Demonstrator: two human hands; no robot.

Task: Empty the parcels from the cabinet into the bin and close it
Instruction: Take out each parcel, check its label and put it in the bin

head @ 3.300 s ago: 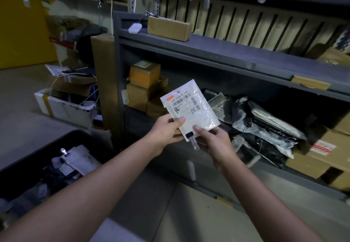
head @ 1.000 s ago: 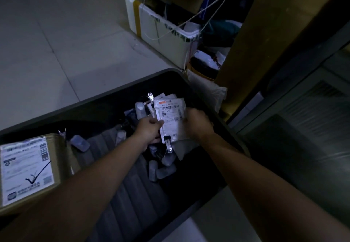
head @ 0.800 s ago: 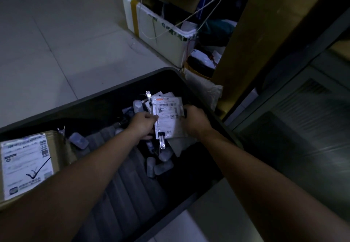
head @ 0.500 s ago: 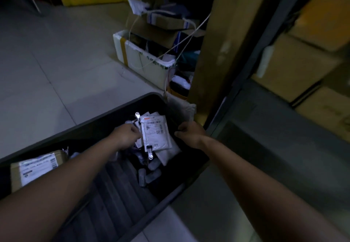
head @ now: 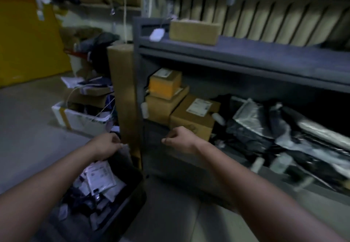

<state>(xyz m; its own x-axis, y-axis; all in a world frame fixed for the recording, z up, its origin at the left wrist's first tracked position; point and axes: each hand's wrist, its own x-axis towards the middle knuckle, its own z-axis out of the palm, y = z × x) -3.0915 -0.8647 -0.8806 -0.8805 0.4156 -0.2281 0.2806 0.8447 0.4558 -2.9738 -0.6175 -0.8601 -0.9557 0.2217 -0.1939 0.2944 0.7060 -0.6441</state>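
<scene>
Left hand (head: 106, 145) and right hand (head: 180, 139): fingers loosely curled, nothing held. The left hand is above the far end of the bin and the right is before the cabinet.

A flat white plastic parcel (head: 100, 173) bearing a printed label lies in the rigid black bin (head: 136, 194), on top of other pouches.

The grey metal cabinet (head: 246, 56) holds rectangular cardboard boxes (head: 191, 120) and crumpled glossy mailer bags (head: 265, 128).

All label text is blurred and unreadable.

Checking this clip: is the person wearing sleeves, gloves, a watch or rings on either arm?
Nothing worn shows. The left hand and right hand are ungloved. The left forearm and right forearm are bare to the frame's edge: no sleeve, watch or band. Blur hides whether any fingers carry a ring.
</scene>
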